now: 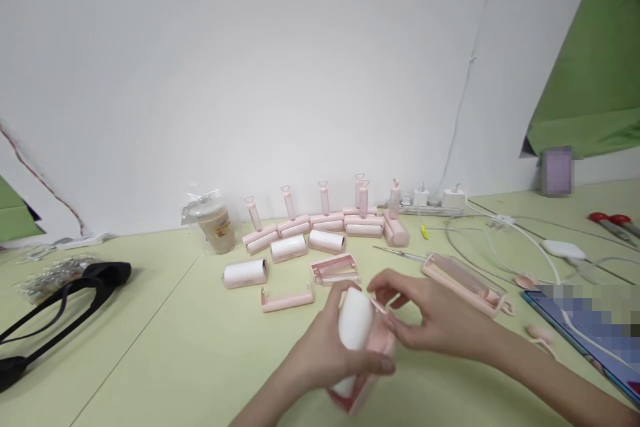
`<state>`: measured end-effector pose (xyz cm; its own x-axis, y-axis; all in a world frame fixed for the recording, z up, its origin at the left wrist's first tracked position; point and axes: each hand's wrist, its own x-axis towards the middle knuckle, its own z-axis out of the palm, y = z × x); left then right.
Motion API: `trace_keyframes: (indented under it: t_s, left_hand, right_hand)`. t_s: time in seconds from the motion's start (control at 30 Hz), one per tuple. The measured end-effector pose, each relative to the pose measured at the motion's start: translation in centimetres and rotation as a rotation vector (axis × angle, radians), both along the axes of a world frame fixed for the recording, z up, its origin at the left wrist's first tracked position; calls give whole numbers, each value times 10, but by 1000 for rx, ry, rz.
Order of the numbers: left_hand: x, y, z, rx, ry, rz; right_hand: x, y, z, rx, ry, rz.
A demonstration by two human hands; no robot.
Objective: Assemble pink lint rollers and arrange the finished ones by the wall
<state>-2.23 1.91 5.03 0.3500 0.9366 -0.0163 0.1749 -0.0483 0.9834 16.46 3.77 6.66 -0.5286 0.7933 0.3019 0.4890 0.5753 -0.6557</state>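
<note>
My left hand is wrapped round a lint roller: a white sticky roll lying in a pink plastic holder. At the holder's upper right end, my right hand pinches a small pale pink piece; whether it is attached to the holder I cannot tell. Just beyond my hands lie a pink frame and a second pink frame. Several white rolls rest behind them, among them a roll at the left.
Several lint rollers with upright handles line the wall. A bagged cup stands left, near a black strap. At right are a thin metal tool, a clear-covered pink case, cables, chargers and a phone.
</note>
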Motion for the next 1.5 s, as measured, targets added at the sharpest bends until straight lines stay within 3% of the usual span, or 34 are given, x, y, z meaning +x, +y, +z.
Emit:
trace_keyframes:
  t_s: [0.17,0.37,0.5,0.83,1.03,1.13,1.23,1.33,1.5]
  left_hand:
    - [-12,-26,-3,-120,314,-153]
    - [-24,-37,-4,87,375,-249]
    - [-33,-40,-7,98,420,-252]
    - [-38,-37,10,120,627,-378]
    - [-41,-39,14,229,658,-358]
    - [-40,-33,13,232,594,-386]
    - [-32,-27,11,234,464,-320]
    - [-20,-23,6,215,303,-206]
    - [-6,-27,-3,140,185,-195]
  right_hand:
    - [6,-32,-9,100,-411,57]
    - [-9,-53,-28,48,-516,73]
    - [-12,-58,-33,32,-506,109]
    - [-19,-51,-50,14,-252,211]
    - [-17,-53,-44,-62,-186,173]
    - [-7,-48,-37,-173,-101,126]
    - [1,-42,-36,-334,74,93]
    - [-2,-40,-44,-468,306,127]
    - [-17,-44,-63,-500,558,138]
